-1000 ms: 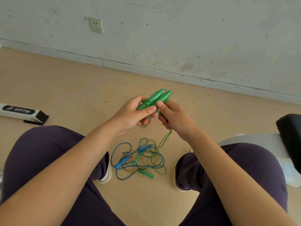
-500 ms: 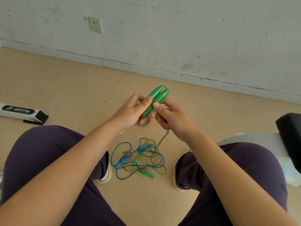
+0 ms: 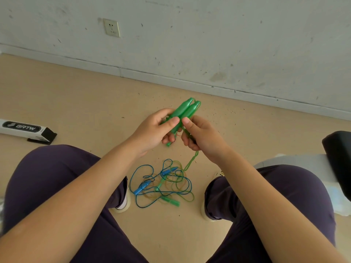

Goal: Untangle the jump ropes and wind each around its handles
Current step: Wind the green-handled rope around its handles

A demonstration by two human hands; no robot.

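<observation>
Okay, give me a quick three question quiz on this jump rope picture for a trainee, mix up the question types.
1. True or false: the pair of green handles lies on the floor.
2. Which hand pinches the green cord that hangs down to the tangle? A left hand B right hand
3. Fill in: in the tangle of ropes on the floor, the two handles nearest the left shoe are ____ in colour.

Key: 1 false, both hands hold them. 2 B. 3 blue.
</observation>
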